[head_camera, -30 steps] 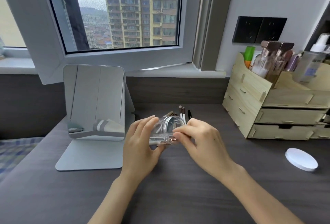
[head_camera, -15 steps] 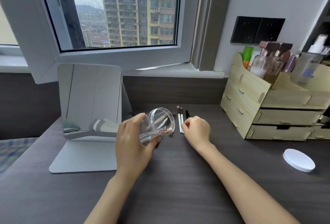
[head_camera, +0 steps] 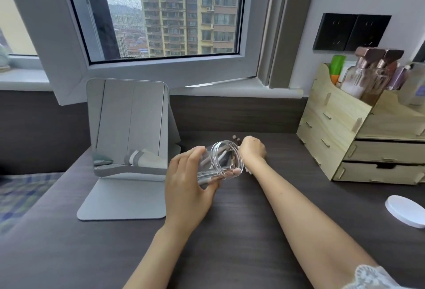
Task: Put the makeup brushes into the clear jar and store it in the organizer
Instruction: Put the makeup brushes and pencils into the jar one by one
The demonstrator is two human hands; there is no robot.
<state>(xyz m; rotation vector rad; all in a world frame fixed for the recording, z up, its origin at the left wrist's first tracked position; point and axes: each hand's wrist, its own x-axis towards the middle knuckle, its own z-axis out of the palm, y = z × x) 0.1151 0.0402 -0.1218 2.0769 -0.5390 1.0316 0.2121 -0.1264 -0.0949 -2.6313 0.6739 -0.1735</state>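
Observation:
My left hand (head_camera: 186, 187) grips the clear jar (head_camera: 227, 164) just above the dark desk (head_camera: 230, 231), tilted on its side with its open mouth turned right. Some makeup brushes (head_camera: 219, 158) lie inside it. Right behind the jar's mouth, my right hand (head_camera: 253, 150) is curled down over the loose makeup brushes (head_camera: 235, 138) on the desk. Their brown heads stick out past the knuckles; the fingertips are hidden by the jar. The wooden organizer (head_camera: 333, 132) stands at the right against the wall.
A standing mirror (head_camera: 128, 125) is left of the jar, close to my left hand. A round white lid (head_camera: 404, 210) lies on the desk at the right, in front of the organizer's drawers. Bottles fill the organizer's top. An open window sash overhangs the desk's back edge.
My right hand left the jar's mouth and reached back onto the loose brushes, closing over them. My left hand kept the jar, shifting it slightly left.

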